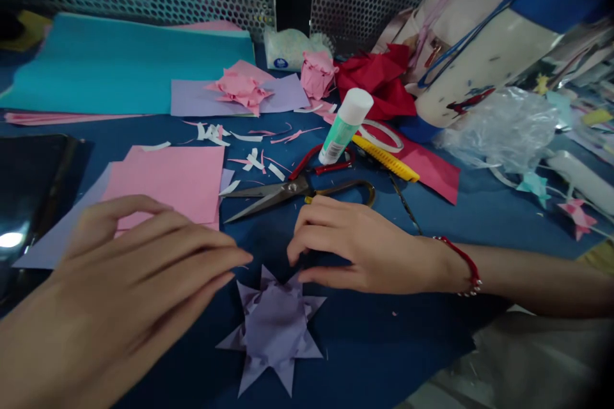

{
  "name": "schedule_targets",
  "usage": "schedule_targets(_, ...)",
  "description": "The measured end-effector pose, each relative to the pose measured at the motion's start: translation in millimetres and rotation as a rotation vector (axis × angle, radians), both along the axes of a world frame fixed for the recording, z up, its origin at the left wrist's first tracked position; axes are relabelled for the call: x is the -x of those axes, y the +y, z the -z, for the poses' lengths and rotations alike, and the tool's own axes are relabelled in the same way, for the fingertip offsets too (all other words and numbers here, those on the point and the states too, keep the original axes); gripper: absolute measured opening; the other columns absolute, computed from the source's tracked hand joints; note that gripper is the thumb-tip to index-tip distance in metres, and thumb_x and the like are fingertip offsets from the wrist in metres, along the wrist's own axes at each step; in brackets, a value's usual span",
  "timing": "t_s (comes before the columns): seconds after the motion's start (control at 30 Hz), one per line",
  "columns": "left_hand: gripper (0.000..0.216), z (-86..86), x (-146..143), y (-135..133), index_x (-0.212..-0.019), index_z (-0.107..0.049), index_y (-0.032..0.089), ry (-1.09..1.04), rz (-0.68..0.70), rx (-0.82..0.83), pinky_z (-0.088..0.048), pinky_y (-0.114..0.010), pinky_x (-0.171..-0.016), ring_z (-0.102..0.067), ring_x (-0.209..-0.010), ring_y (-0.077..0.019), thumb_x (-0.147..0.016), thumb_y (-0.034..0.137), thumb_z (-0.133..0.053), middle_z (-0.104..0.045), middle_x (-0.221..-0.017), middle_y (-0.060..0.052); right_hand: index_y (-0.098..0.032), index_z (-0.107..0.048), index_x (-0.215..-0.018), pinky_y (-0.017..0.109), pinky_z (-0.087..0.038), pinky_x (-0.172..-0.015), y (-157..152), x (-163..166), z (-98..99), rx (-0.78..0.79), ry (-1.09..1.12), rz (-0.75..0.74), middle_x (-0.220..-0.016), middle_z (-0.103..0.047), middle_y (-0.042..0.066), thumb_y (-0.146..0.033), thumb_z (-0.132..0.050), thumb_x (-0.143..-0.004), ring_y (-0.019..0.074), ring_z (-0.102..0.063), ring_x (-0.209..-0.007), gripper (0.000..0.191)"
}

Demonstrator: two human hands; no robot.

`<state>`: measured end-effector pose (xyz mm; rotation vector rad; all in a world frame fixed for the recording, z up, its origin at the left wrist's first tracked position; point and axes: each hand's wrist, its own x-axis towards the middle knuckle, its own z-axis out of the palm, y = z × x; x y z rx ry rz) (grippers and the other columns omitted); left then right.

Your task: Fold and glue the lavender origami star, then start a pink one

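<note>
A purple folded paper star point(275, 326) with several points lies flat on the dark blue table in front of me. My right hand point(352, 246), a red bracelet at its wrist, reaches in from the right. Its fingers are curled, and thumb and forefinger close around the star's upper right point; their exact contact is partly hidden. At the left, my left hand point(148, 281) hovers with fingers stretched out, holding nothing, its tips just up and left of the star. Beyond the hands lie opened scissors point(268, 195) with one red handle loop, and a glue stick point(346, 126) stands upright by them.
Pink paper squares point(167, 182) lie behind my left hand, beside a phone point(33, 204). White paper scraps point(211, 134), blue sheets point(144, 67), a yellow cutter point(386, 158), a tape roll point(381, 135) and red folded paper point(377, 80) spread behind. A bottle point(489, 70) leans at the right.
</note>
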<state>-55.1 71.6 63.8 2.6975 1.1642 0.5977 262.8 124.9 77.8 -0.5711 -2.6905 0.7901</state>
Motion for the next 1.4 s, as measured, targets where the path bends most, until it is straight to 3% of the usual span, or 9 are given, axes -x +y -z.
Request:
schedule_targets(0.13,0.031,-8.2,-14.3,23.5,-0.111,-0.078,0.035,-0.016,0.094,0.034,-0.035,-0.039,-0.12,-0.068,-0.098,-0.0156,-0.107,0.028,-0.048,-0.072,-0.115,0.012,-0.019,-0.071,-0.11,0.034,-0.049,-0.09,-0.9,1.3,-7.4,0.057,-0.1,-0.009,-0.106,-0.071,0.004,-0.033,-0.072,-0.11,0.0199,-0.06,-0.099,0.014)
schedule_targets(0.2,0.027,-8.6,-23.4,30.6,-0.103,-0.076,0.036,-0.033,0.154,0.079,-0.042,-0.037,-0.105,-0.069,-0.094,-0.0173,-0.107,0.032,-0.05,-0.074,-0.108,0.009,-0.019,-0.071,-0.107,0.034,-0.047,-0.089,-0.9,3.6,-7.9,0.071,-0.107,-0.028,-0.104,-0.071,0.003,-0.027,-0.073,-0.109,0.0193,-0.06,-0.097,0.009)
schedule_targets(0.3,0.019,-10.2,-32.7,36.4,-0.097,-0.072,0.036,-0.049,0.206,0.167,-0.042,-0.036,-0.09,-0.07,-0.091,-0.0186,-0.103,0.027,-0.056,-0.075,-0.101,0.007,-0.019,-0.071,-0.104,0.032,-0.045,-0.086,-1.2,6.3,-7.8,0.098,-0.094,-0.054,-0.104,-0.072,0.002,-0.025,-0.073,-0.109,0.0187,-0.06,-0.095,0.008)
schedule_targets(0.53,0.014,-21.3,-35.4,34.0,-0.091,-0.068,0.034,-0.02,0.288,0.417,-0.044,-0.032,-0.082,-0.069,-0.085,-0.0156,-0.093,0.019,-0.068,-0.078,-0.093,0.012,-0.018,-0.07,-0.111,0.03,-0.045,-0.08,-8.0,4.6,-21.6,0.171,-0.174,-0.001,-0.103,-0.071,0.002,-0.035,-0.076,-0.108,0.0181,-0.063,-0.095,0.018)
schedule_targets(0.73,0.024,-19.2,-33.5,32.0,-0.1,-0.072,0.037,-0.027,0.243,0.455,-0.042,-0.032,-0.079,-0.068,-0.086,-0.0177,-0.086,0.018,-0.073,-0.077,-0.094,0.011,-0.018,-0.071,-0.113,0.029,-0.044,-0.079,-14.3,5.2,-21.8,0.185,-0.203,-0.017,-0.103,-0.071,0.002,-0.028,-0.079,-0.105,0.0186,-0.063,-0.097,0.015)
schedule_targets(0.9,0.024,-22.1,-37.2,28.8,-0.085,-0.077,0.037,0.088,0.217,0.499,-0.038,-0.033,-0.078,-0.06,-0.089,-0.0215,-0.082,0.014,-0.079,-0.073,-0.097,0.005,-0.018,-0.07,-0.114,0.03,-0.044,-0.081,-14.6,7.2,-21.1,0.196,-0.213,-0.035,-0.105,-0.074,0.002,-0.023,-0.077,-0.106,0.0192,-0.063,-0.1,0.012)
schedule_targets(1.13,0.016,-30.2,-39.8,30.0,-0.085,-0.075,0.033,0.087,0.206,0.629,-0.041,-0.033,-0.093,-0.066,-0.087,-0.018,-0.087,0.018,-0.07,-0.077,-0.092,0.008,-0.019,-0.074,-0.108,0.028,-0.046,-0.08,-16.9,9.5,-25.6,0.349,-0.168,0.045,-0.098,-0.076,0.001,-0.037,-0.077,-0.107,0.0171,-0.068,-0.094,0.018)
schedule_targets(1.23,0.015,-33.1,-39.8,27.4,-0.089,-0.079,0.035,0.036,0.107,0.662,-0.047,-0.028,-0.081,-0.07,-0.089,-0.021,-0.089,0.028,-0.066,-0.08,-0.09,0.005,-0.02,-0.078,-0.103,0.026,-0.044,-0.076,-18.8,9.7,-22.3,0.403,-0.115,0.063,-0.09,-0.077,-0.001,-0.032,-0.081,-0.103,0.0145,-0.067,-0.085,0.013)
schedule_targets(1.4,0.012,-34.6,-44.8,19.5,-0.086,-0.078,0.031,-0.149,-0.015,0.887,-0.049,-0.022,-0.062,-0.074,-0.071,-0.0171,-0.088,0.036,-0.067,-0.081,-0.081,0.004,-0.019,-0.076,-0.1,0.024,-0.042,-0.071,-21.4,9.5,-17.3,0.46,-0.048,0.088,-0.091,-0.075,-0.003,-0.021,-0.075,-0.102,0.0116,-0.065,-0.081,0.003)
